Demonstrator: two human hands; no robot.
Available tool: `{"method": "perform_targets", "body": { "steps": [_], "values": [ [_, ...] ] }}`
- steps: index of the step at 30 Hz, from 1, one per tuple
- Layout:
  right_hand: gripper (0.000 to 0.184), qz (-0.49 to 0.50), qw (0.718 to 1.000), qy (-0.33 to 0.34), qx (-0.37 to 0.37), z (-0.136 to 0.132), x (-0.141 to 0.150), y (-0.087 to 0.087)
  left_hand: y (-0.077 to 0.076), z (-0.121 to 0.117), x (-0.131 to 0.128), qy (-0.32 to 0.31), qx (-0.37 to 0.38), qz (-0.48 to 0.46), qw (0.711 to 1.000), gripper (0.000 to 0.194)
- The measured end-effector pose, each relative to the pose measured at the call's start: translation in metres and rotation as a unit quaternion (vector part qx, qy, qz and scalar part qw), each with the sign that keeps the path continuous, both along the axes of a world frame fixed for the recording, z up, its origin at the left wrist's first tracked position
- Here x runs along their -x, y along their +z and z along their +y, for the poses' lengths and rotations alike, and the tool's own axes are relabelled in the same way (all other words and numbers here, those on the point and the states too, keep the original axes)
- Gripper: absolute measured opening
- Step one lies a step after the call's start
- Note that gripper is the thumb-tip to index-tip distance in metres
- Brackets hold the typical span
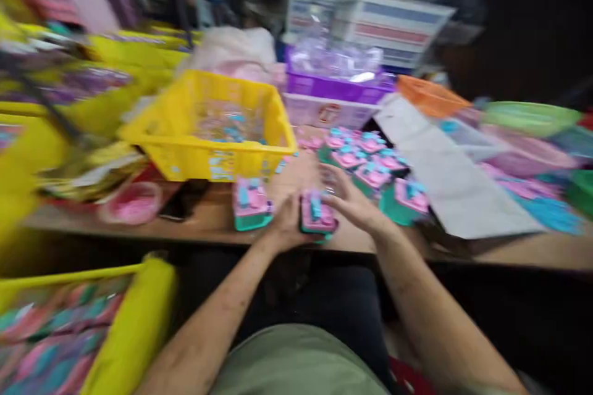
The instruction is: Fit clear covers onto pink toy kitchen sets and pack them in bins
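Note:
Near the table's front edge, my left hand (286,226) is closed around the side of a small plastic toy (317,213) with a pink top, a teal piece on it and a green base. Just above and to the right of it, my right hand (354,202) has its fingers curled around a clear plastic piece (330,180), blurred by motion. A similar toy (252,202) stands left of my left hand. To the right of my right hand sit several more of these toys (373,176) in a cluster, with one toy (407,199) nearer the front.
A yellow basket (222,157) with clear and blue pieces stands behind on the left. Purple bin (333,86) holds clear plastic parts. Grey cardboard (445,179) leans at right, beside pink and blue pieces (546,207). A pink bowl (134,203) and a phone-like dark object (183,200) lie left. A yellow crate (134,321) holds toys below.

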State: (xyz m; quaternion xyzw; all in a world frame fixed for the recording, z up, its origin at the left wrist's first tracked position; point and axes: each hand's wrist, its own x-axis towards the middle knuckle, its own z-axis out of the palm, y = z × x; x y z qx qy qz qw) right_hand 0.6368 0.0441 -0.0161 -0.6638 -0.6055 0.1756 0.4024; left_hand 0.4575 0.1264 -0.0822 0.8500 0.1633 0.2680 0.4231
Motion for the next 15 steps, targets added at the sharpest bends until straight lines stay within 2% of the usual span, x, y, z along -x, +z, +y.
{"method": "perform_targets", "body": {
  "steps": [2,4,7,9,12,15],
  "values": [
    [0.064,0.016,0.998,-0.062,-0.004,-0.032,-0.013,-0.001,-0.019,-0.007,-0.022,-0.009,-0.013,-0.016,1.000,0.120],
    [0.067,0.035,0.995,-0.088,-0.037,-0.034,-0.011,-0.001,-0.030,-0.004,-0.022,-0.007,-0.033,-0.017,0.999,0.128],
    [0.064,0.019,0.994,-0.070,-0.086,-0.025,-0.001,0.006,-0.036,0.002,-0.011,0.001,-0.064,-0.024,0.998,0.129],
    [0.057,-0.047,0.994,-0.042,-0.095,-0.027,0.004,0.019,-0.037,0.002,-0.010,0.016,-0.075,-0.037,0.996,0.131],
    [0.047,-0.154,0.986,-0.001,-0.070,-0.033,0.009,0.039,-0.039,-0.001,-0.014,0.021,-0.075,-0.053,0.996,0.134],
    [0.047,-0.218,0.975,0.012,-0.029,-0.035,0.016,0.047,-0.041,-0.003,-0.016,0.017,-0.071,-0.060,0.995,0.136]
  ]
}}
